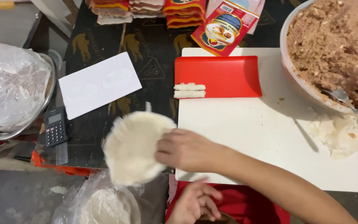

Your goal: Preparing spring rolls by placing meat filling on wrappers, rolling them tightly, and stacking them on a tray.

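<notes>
Nearest the camera, left hand (194, 203) sits low over red cloth, fingers loosely curled, holding nothing visible. Just above, right hand (187, 149) pinches the edge of a round white wrapper (131, 147), blurred, held off the left edge of the white cutting board (245, 137), above a bagged stack of wrappers (104, 205). Risk: thin sheet could tear or fold on itself under a one-edge grip. Farther: two rolled pieces (189, 90) touching the red tray (218, 76). Far right, bowl of brown filling (332, 45) with spoon (344, 99); overfilling likely splits the wrapper.
</notes>
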